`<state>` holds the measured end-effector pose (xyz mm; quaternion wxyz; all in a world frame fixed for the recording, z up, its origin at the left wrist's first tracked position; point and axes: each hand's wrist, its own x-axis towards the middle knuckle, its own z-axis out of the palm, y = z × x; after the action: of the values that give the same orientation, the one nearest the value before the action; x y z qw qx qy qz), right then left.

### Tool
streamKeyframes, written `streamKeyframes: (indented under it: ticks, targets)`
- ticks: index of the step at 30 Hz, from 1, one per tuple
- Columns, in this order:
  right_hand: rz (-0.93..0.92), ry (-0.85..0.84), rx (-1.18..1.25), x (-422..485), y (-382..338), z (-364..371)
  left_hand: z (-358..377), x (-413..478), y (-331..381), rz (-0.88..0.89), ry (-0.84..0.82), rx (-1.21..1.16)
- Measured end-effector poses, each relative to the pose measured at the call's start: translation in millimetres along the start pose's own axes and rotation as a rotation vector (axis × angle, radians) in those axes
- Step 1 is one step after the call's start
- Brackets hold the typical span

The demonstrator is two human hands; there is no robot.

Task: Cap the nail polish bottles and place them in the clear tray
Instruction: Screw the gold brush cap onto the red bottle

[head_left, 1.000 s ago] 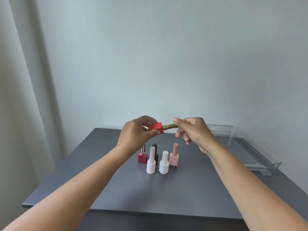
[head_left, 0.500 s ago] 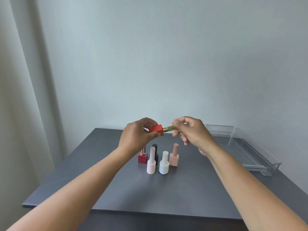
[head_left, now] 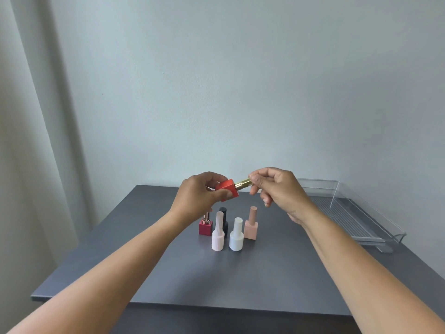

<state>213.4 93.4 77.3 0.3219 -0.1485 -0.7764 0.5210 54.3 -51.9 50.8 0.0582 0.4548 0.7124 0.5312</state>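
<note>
I hold a square red nail polish bottle (head_left: pixel 227 189) on its side in the air, my left hand (head_left: pixel 199 196) gripping its body. My right hand (head_left: pixel 277 189) pinches its gold cap (head_left: pixel 243 183), which sits on the bottle's neck. Below on the dark grey table (head_left: pixel 216 273) stand several capped bottles: a dark red one (head_left: pixel 205 227), a pale pink ribbed one (head_left: pixel 218 233), a black one (head_left: pixel 224 219) partly hidden behind it, a white one (head_left: pixel 236 236) and a beige pink one (head_left: pixel 251 227). The clear tray (head_left: pixel 361 218) lies at the right with nothing in it.
A pale wall (head_left: pixel 240 92) rises behind the table and a light curtain (head_left: pixel 31 141) hangs at the left. The tray reaches close to the table's right edge.
My right fingers have shifted their hold on the gold cap and the hand has risen slightly. The red bottle stays at about the same spot in my left hand.
</note>
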Motion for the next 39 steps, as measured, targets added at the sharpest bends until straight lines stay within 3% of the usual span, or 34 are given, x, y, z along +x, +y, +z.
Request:
streamKeyframes:
  ticks: [3,13,20,23,34,36,39]
  targets:
    - [-0.013,-0.046,0.135,-1,1,-2,0,0,1,0.001,-0.068,-0.026]
    - [-0.038,0.097,0.118,0,9,10,9,-4,-4,0.084,-0.004,0.085]
    - [0.003,-0.122,0.291,0,2,0,-4,-1,8,-0.045,-0.33,-0.158]
    - [-0.019,-0.11,0.266,-1,1,4,-6,-2,9,-0.069,-0.404,-0.179]
    - [-0.048,0.127,0.123,0,-1,21,9,-7,11,0.013,-0.268,-0.009]
    - [-0.038,0.118,0.129,0,-2,20,7,-6,11,0.002,-0.285,-0.033]
    - [-0.011,-0.024,0.184,-2,-5,13,-1,-5,8,-0.045,-0.381,-0.113]
